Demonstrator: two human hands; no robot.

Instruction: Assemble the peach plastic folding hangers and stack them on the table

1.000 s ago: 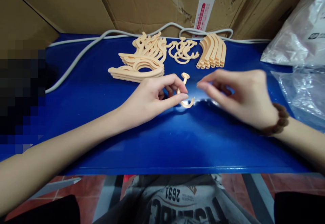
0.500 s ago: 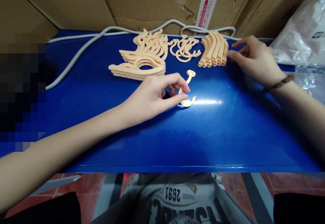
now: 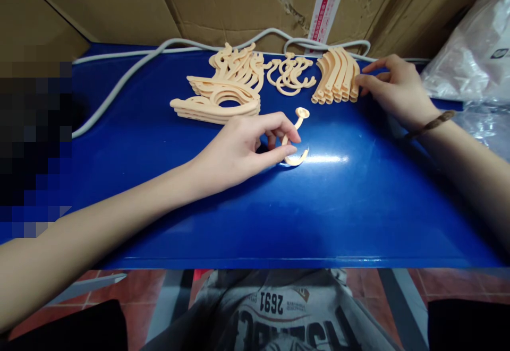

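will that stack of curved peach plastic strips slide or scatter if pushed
Probably slides: the stack of curved peach plastic strips looks thin and light on the glossy blue table. Likely fans apart too; the pieces sit unevenly beside the right hand.

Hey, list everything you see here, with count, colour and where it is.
table: one, blue, across the middle
hook: one, peach, centre, pinched in left hand
hook pile: several, peach, back centre
hanger stack: several, peach, back, left of hook pile
curved bars: one stack, peach, back right
cable: one, white, along back edge
boxes: several, brown cardboard, behind table
bags: count unclear, clear plastic, far right
bracelet: one, brown, right wrist
left hand: one, centre, holds hook
right hand: one, back right, fingertips touching curved bars
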